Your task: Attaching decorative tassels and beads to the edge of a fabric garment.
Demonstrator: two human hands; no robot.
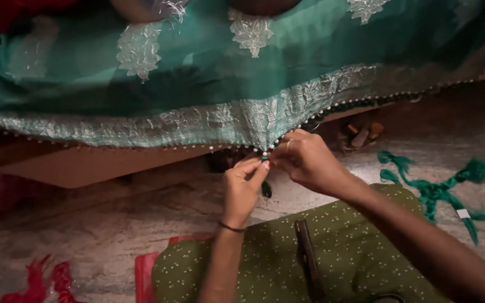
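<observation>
A teal-green cloth (pixel 209 73) with silver embroidered motifs hangs across the top, its brocade border (pixel 141 126) edged with small beads. My left hand (pixel 242 188) and my right hand (pixel 307 160) meet at the lowest point of the beaded edge (pixel 265 152). Both pinch that edge between fingertips, with a small green bit showing between them. A dark bangle circles my left wrist and a ring sits on a right-hand finger. A small dark object (pixel 266 189) hangs just below my left fingers.
A bundle of green thread (pixel 439 191) lies on the stone floor at right. Red thread (pixel 40 280) lies at lower left. My lap is covered by green dotted fabric (pixel 338 252) with a dark strip on it. A wooden edge (pixel 85 165) runs under the cloth.
</observation>
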